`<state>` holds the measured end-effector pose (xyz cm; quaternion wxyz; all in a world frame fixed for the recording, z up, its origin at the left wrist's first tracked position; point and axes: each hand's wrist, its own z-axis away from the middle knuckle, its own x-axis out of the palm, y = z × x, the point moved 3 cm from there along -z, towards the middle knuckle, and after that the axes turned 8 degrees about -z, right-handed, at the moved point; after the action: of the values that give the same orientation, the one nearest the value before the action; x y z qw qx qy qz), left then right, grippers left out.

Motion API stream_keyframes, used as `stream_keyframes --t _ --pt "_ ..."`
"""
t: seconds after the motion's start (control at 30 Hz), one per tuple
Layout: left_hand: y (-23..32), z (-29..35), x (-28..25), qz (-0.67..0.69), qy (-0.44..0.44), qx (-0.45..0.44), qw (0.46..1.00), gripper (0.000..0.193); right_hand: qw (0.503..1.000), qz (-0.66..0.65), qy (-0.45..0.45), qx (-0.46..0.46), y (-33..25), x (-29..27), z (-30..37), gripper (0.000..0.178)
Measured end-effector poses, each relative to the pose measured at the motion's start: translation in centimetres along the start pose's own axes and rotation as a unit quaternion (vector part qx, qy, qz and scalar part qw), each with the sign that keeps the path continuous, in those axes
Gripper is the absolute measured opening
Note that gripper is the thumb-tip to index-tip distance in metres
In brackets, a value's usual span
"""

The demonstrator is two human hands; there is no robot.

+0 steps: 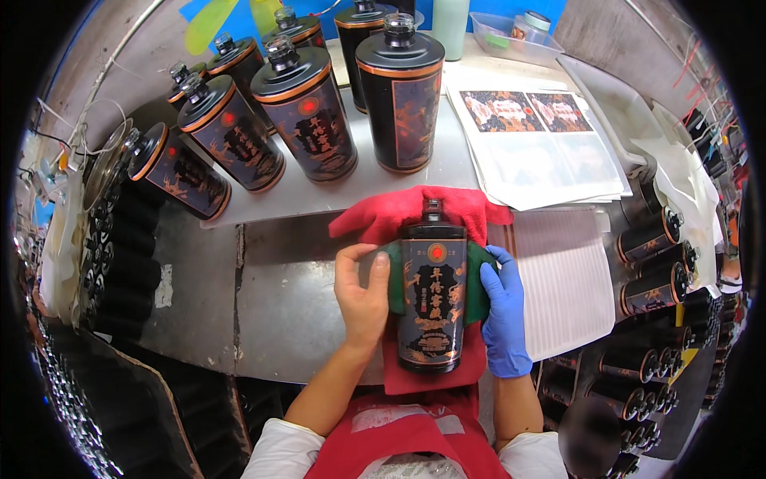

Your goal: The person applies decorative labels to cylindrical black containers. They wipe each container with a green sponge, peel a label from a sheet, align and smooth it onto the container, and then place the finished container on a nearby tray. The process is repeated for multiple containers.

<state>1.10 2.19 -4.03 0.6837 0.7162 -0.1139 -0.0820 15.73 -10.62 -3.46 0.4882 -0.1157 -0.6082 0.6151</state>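
A black bottle with a dark label, copper-coloured pattern and red round mark rests in front of me, neck pointing away. Behind it, a green cloth sticks out on both sides. My left hand, bare, pinches the cloth's left end between thumb and fingers. On the other side my right hand, in a blue glove, is closed on its right end. Neither hand visibly grips the bottle itself. A red cloth lies beneath and beyond the bottle.
Several similar bottles stand on the metal table's far side. Printed sheets lie far right, beside a white striped cloth. More bottles lie stacked at right; dark bottles fill the left. A clear plastic tray sits at the back.
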Motion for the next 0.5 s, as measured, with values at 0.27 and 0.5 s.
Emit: stream_keyframes --t 0.27,0.5 --pt "5.5 2.5 -0.5 -0.169 0.005 0.176 0.970 0.021 0.908 0.366 -0.049 -0.199 -5.9 6.0 4.8 0.029" --pt "1.3 3.7 -1.6 -0.108 -0.007 0.060 0.992 0.022 0.993 0.110 -0.019 -0.041 -1.9 0.7 4.0 0.032"
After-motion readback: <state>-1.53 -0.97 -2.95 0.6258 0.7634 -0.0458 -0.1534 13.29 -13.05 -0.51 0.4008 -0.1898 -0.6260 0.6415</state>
